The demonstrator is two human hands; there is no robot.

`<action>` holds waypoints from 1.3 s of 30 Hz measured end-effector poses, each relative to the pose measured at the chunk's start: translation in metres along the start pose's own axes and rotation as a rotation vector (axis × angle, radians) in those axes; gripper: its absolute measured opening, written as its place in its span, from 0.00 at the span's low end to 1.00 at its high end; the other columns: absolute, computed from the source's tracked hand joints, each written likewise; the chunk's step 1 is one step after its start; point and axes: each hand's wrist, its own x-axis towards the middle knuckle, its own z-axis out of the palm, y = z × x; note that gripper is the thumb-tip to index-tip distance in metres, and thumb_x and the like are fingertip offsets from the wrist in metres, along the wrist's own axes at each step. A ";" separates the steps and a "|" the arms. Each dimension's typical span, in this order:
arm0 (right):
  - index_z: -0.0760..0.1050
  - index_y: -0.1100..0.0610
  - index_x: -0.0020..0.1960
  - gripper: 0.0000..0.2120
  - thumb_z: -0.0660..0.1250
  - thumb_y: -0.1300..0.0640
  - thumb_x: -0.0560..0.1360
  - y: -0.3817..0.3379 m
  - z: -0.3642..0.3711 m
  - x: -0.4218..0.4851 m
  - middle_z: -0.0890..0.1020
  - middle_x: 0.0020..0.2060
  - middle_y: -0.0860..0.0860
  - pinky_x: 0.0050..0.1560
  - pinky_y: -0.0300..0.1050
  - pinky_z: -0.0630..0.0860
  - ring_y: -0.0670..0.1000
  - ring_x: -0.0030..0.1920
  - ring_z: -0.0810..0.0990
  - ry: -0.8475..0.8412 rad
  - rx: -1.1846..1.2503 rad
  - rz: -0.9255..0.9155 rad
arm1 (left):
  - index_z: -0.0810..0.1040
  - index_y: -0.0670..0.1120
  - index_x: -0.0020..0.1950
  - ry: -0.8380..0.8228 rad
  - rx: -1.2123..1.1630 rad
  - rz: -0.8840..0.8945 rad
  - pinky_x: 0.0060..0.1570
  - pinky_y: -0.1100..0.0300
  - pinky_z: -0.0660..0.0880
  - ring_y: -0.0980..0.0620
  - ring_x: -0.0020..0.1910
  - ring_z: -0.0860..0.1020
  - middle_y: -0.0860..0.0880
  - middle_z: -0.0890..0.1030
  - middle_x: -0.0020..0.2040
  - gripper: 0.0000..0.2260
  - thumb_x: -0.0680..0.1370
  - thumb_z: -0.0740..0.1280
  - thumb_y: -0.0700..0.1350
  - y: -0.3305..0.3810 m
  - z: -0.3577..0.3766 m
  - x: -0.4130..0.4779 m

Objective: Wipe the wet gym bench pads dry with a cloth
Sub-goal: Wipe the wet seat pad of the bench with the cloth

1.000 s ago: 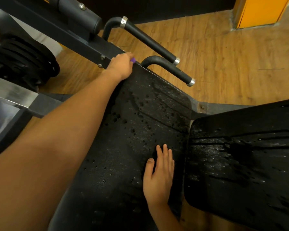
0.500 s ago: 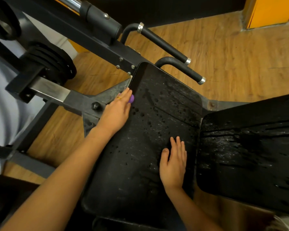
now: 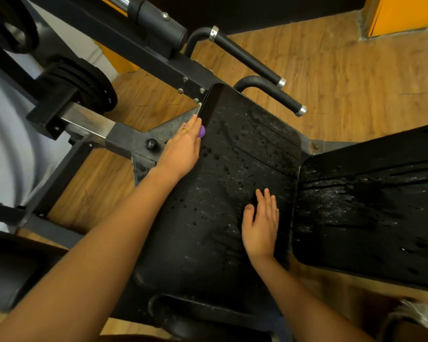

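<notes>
Fingers straight, the left hand presses a purple cloth at the edge of the left pad, right hand flat, right pad likewise mostly wet.

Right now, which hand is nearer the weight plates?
Left. The left hand sits at the pad's left edge, toward the weight plates; the right hand lies flat near that pad's right edge.

Two bare forearms & hands, arms uncovered right to the frame edge: L hand wears a thin gold ring on one finger, w/ a small purple bit at its thumb side (can't tell what), R hand bare.
</notes>
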 end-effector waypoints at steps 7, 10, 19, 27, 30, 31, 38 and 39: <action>0.61 0.53 0.80 0.24 0.54 0.51 0.86 0.002 0.001 0.000 0.57 0.81 0.48 0.81 0.48 0.43 0.47 0.81 0.47 0.003 -0.008 -0.010 | 0.57 0.46 0.82 -0.018 -0.006 -0.004 0.77 0.58 0.53 0.49 0.81 0.56 0.49 0.56 0.83 0.25 0.85 0.58 0.43 -0.013 -0.003 -0.073; 0.61 0.53 0.80 0.24 0.54 0.51 0.86 0.002 0.001 0.000 0.57 0.81 0.48 0.81 0.49 0.44 0.46 0.81 0.48 0.011 0.004 -0.006 | 0.57 0.45 0.82 -0.001 -0.025 -0.010 0.76 0.64 0.50 0.52 0.81 0.56 0.49 0.56 0.82 0.25 0.85 0.58 0.44 -0.018 -0.004 -0.089; 0.62 0.52 0.80 0.24 0.54 0.50 0.85 0.006 0.001 0.002 0.57 0.81 0.48 0.81 0.50 0.45 0.46 0.81 0.47 -0.002 0.028 -0.011 | 0.57 0.44 0.82 -0.004 0.000 -0.037 0.77 0.55 0.53 0.44 0.81 0.55 0.46 0.56 0.82 0.23 0.87 0.55 0.45 0.001 -0.002 -0.051; 0.62 0.52 0.80 0.24 0.55 0.49 0.85 0.008 0.000 0.003 0.57 0.81 0.47 0.81 0.52 0.46 0.46 0.81 0.47 -0.020 0.050 -0.012 | 0.56 0.43 0.82 -0.013 -0.019 -0.029 0.76 0.62 0.48 0.46 0.81 0.54 0.46 0.56 0.82 0.25 0.86 0.58 0.42 -0.002 -0.004 -0.072; 0.62 0.52 0.80 0.24 0.56 0.49 0.85 0.007 0.000 0.003 0.57 0.81 0.48 0.81 0.52 0.47 0.46 0.81 0.47 -0.019 0.062 -0.008 | 0.56 0.45 0.82 -0.021 -0.016 -0.023 0.75 0.66 0.45 0.49 0.81 0.53 0.48 0.55 0.83 0.25 0.86 0.58 0.42 -0.004 -0.007 -0.094; 0.62 0.53 0.80 0.24 0.56 0.49 0.85 0.007 0.000 0.003 0.58 0.81 0.48 0.81 0.52 0.47 0.46 0.81 0.48 -0.017 0.064 -0.010 | 0.56 0.45 0.83 -0.025 -0.014 -0.023 0.74 0.66 0.45 0.50 0.81 0.52 0.49 0.54 0.83 0.25 0.86 0.58 0.42 -0.006 -0.008 -0.102; 0.63 0.54 0.79 0.24 0.56 0.49 0.85 0.007 0.001 0.002 0.58 0.81 0.49 0.81 0.53 0.47 0.47 0.81 0.48 -0.010 0.061 -0.020 | 0.53 0.49 0.83 -0.056 0.011 -0.040 0.70 0.74 0.38 0.54 0.81 0.50 0.53 0.51 0.83 0.27 0.85 0.58 0.44 -0.010 -0.012 -0.151; 0.63 0.54 0.79 0.24 0.56 0.49 0.85 0.007 0.000 0.002 0.58 0.81 0.49 0.81 0.53 0.47 0.47 0.81 0.48 -0.008 0.058 -0.019 | 0.53 0.48 0.83 -0.049 0.017 -0.038 0.70 0.74 0.38 0.54 0.81 0.51 0.52 0.51 0.83 0.27 0.85 0.58 0.45 -0.009 -0.011 -0.153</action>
